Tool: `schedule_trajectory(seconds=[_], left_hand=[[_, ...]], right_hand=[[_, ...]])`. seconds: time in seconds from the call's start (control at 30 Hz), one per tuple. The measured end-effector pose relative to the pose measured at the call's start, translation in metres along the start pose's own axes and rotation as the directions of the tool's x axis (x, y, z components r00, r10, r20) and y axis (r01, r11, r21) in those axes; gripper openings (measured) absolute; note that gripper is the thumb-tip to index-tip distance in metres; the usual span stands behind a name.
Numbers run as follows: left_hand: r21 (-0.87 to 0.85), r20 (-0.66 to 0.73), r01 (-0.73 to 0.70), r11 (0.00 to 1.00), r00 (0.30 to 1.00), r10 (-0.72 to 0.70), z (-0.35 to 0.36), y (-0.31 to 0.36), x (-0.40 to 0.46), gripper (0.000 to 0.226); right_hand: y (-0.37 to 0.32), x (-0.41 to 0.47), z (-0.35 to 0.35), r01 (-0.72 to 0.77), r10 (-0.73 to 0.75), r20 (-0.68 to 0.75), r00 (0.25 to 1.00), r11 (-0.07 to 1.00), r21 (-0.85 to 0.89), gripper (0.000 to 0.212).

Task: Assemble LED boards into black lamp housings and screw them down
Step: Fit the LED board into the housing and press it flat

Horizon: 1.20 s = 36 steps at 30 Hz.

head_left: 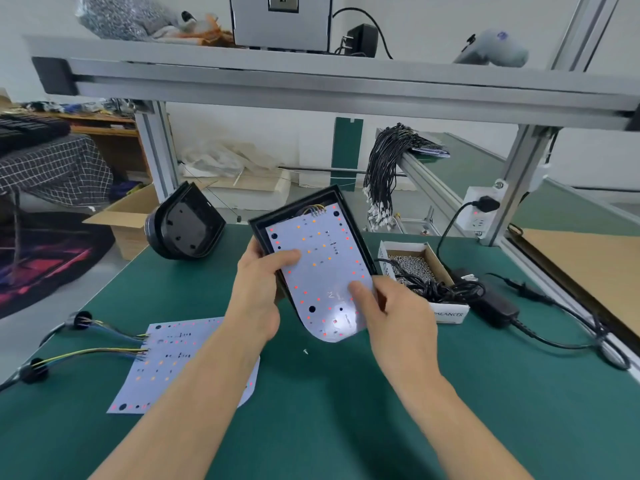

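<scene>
Nearest the lens: two bare forearms reaching up from the bottom edge, meeting at the work held above the green mat (346, 410). Left hand (258, 289) wrapped round the left rim of the black lamp housing (258, 225), thumb laid flat across the LED board (320, 268). Right hand (394, 306) gripping the lower right edge, thumb pressing on the board's face near its rounded end. Board long axis running from far wired end, tucked under the housing's top wall, down toward the body; rounded near end overhanging the housing, apparently not yet seated. Judged next: sliding the board away along that axis until it drops inside the rim, right thumb the nearer pusher. Outward: a loose screw (305, 351) on the mat just below; spare boards (166, 368) with wires to the left; another housing (187, 228) beyond; box of screws (412, 263) to the right.
</scene>
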<state>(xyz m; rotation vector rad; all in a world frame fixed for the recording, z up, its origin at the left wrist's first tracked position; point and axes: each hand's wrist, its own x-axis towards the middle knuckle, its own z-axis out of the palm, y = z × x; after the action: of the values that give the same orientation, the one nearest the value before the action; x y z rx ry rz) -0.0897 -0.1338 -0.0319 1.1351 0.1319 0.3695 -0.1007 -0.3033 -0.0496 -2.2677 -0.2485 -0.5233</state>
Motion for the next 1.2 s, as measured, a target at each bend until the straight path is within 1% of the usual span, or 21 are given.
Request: schedule_trajectory(seconds=[0.07, 0.13, 0.27, 0.33, 0.4, 0.5, 0.53, 0.57, 0.6, 0.63, 0.67, 0.7, 0.73, 0.77, 0.83, 0.9, 0.93, 1.0, 1.03, 1.07, 1.2], left_hand=[[0.002, -0.009, 0.025, 1.0, 1.0, -0.025, -0.003, 0.0, 0.0, 0.028], [0.007, 0.001, 0.036, 0.999, 0.999, -0.036, -0.006, 0.0, 0.0, 0.029], [0.017, 0.017, 0.046, 0.999, 0.999, -0.046, -0.01, 0.002, -0.002, 0.027], [0.012, 0.017, 0.053, 0.999, 0.998, -0.053, -0.011, 0.001, -0.002, 0.025], [0.011, 0.0, 0.059, 0.998, 0.998, -0.059, -0.011, 0.0, -0.003, 0.024], [-0.009, -0.013, 0.067, 0.998, 0.998, -0.067, -0.012, -0.003, -0.007, 0.023], [-0.015, 0.0, 0.067, 0.998, 0.998, -0.067, -0.012, -0.004, -0.008, 0.022], [-0.024, 0.018, 0.067, 0.997, 0.998, -0.067, -0.011, -0.004, -0.009, 0.021], [-0.037, 0.034, 0.068, 0.997, 0.997, -0.066, -0.009, -0.004, -0.01, 0.02], [-0.047, 0.046, 0.07, 0.996, 0.997, -0.068, -0.007, -0.003, -0.011, 0.019], [-0.047, 0.057, 0.072, 0.996, 0.996, -0.069, -0.005, -0.002, -0.011, 0.02], [-0.041, 0.075, 0.072, 0.997, 0.995, -0.069, -0.004, -0.002, -0.012, 0.023], [-0.027, 0.099, 0.069, 0.997, 0.993, -0.066, -0.003, -0.002, -0.013, 0.032], [-0.003, 0.127, 0.066, 0.998, 0.99, -0.065, -0.003, -0.002, -0.015, 0.047], [0.044, 0.175, 0.058, 0.997, 0.983, -0.065, -0.002, -0.005, -0.019, 0.067], [0.054, 0.138, 0.03, 0.998, 0.99, -0.038, 0.0, -0.009, -0.021, 0.071], [0.047, 0.093, 0.011, 0.999, 0.996, -0.016, 0.0, -0.01, -0.021, 0.067], [0.037, 0.042, -0.017, 0.999, 0.999, 0.016, -0.001, -0.01, -0.019, 0.052], [0.039, 0.047, -0.023, 0.999, 0.999, 0.022, -0.001, -0.009, -0.018, 0.047], [0.042, 0.066, -0.028, 0.999, 0.997, 0.025, -0.001, -0.009, -0.018, 0.045], [0.086, 0.191, -0.043, 0.995, 0.981, 0.026, -0.001, -0.007, -0.019, 0.062]], right_hand=[[-0.004, -0.001, -0.004, 0.058, -0.056, -0.055, 0.997, 0.998, 0.036, 0.024], [-0.006, 0.001, -0.007, 0.111, -0.11, -0.063, 0.992, 0.994, 0.004, 0.027], [-0.01, 0.003, -0.013, 0.223, -0.234, -0.079, 0.969, 0.967, -0.126, 0.028], [-0.013, 0.006, -0.016, 0.254, -0.269, -0.048, 0.962, 0.945, -0.204, 0.029], [-0.016, 0.01, -0.018, 0.273, -0.286, 0.007, 0.958, 0.907, -0.321, 0.032], [-0.013, 0.017, -0.025, 0.338, -0.376, -0.019, 0.927, 0.853, -0.399, 0.035], [-0.012, 0.02, -0.027, 0.326, -0.356, -0.026, 0.934, 0.879, -0.348, 0.039], [-0.01, 0.022, -0.029, 0.264, -0.27, 0.004, 0.963, 0.94, -0.217, 0.045], [-0.01, 0.024, -0.031, 0.135, -0.132, 0.089, 0.987, 0.991, -0.026, 0.05], [-0.009, 0.026, -0.031, -0.033, 0.0, 0.223, 0.975, 0.989, 0.147, 0.052], [-0.006, 0.028, -0.03, -0.153, 0.061, 0.338, 0.939, 0.955, 0.253, 0.048], [-0.002, 0.029, -0.027, -0.176, 0.055, 0.377, 0.925, 0.94, 0.293, 0.038], [0.0, 0.03, -0.025, -0.15, 0.033, 0.351, 0.936, 0.938, 0.312, 0.024], [0.001, 0.03, -0.023, -0.122, 0.014, 0.301, 0.954, 0.932, 0.342, 0.019], [0.004, 0.03, -0.019, -0.065, 0.003, 0.173, 0.985, 0.932, 0.355, 0.033], [0.004, 0.029, -0.016, -0.032, -0.017, 0.142, 0.99, 0.941, 0.336, 0.023], [0.004, 0.028, -0.016, -0.05, -0.028, 0.206, 0.978, 0.93, 0.363, 0.013], [0.006, 0.027, -0.016, -0.186, -0.02, 0.405, 0.914, 0.866, 0.464, 0.025], [0.006, 0.026, -0.017, -0.246, -0.017, 0.475, 0.88, 0.838, 0.486, 0.032], [0.007, 0.025, -0.017, -0.26, -0.015, 0.493, 0.87, 0.835, 0.484, 0.033], [0.003, 0.015, -0.008, -0.161, 0.031, 0.295, 0.955, 0.888, 0.43, 0.029]])
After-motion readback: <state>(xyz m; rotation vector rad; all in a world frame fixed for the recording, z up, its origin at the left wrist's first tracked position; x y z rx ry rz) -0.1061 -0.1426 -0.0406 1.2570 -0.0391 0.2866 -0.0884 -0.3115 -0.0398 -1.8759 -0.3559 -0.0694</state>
